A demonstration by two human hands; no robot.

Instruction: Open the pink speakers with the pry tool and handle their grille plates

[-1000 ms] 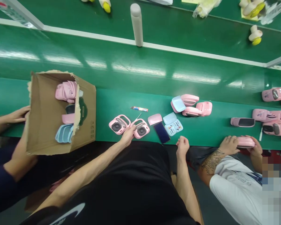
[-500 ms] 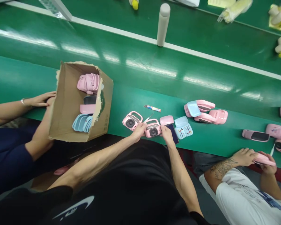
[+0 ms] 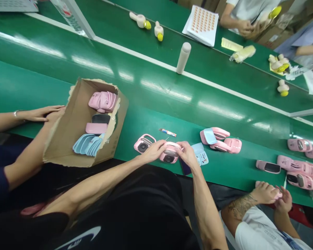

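1. We see the left hand (image 3: 153, 151) and right hand (image 3: 188, 154) grasping a pink speaker casing (image 3: 169, 156), centre frame, over the green bench (image 3: 127, 139).
2. We grip from both sides, keeping the casing steady.

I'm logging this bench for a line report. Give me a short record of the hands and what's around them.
Left hand: gripping the near side of a pink plastic camera-shaped device
Right hand: gripping the same device from the other side
Next to left hand: a second pink plastic camera-shaped device, lying on the green bench belt
Next to right hand: a pale blue plastic cover
Further left: a torn brown cardboard box holding pink and pale blue plastic parts
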